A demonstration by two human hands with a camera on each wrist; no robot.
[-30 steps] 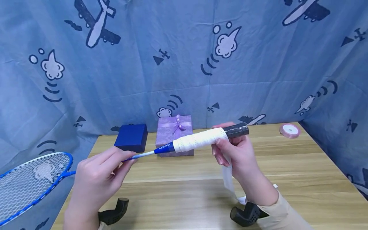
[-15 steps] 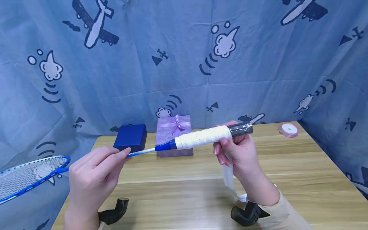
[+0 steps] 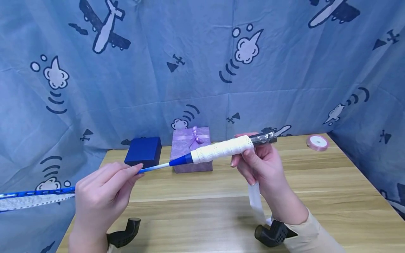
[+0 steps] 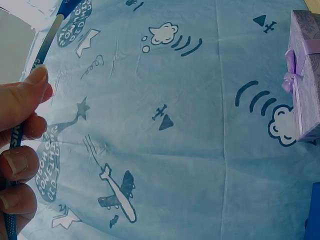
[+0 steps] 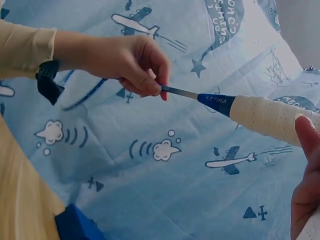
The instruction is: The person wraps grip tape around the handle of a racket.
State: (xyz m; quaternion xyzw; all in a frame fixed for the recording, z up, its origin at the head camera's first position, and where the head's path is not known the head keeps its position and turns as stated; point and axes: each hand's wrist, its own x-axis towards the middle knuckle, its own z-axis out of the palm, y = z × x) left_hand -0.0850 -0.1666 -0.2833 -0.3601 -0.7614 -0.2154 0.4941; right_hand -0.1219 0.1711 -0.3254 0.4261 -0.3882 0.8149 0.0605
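Winding white overgrip tape (image 3: 223,149) onto badminton racket (image 3: 181,160), judging by spiral wrap. Best: tape tail (image 3: 255,202) taut, overlaps even, racket turned slowly. Left hand (image 3: 104,191) grip pinching shaft (image 3: 155,167). Right hand (image 3: 265,167) grip clamped on tape by wrap's edge. Racket held above surface (image 3: 205,214), spanning both grips; bare black handle end (image 3: 264,138) beyond right thumb, tilted up.
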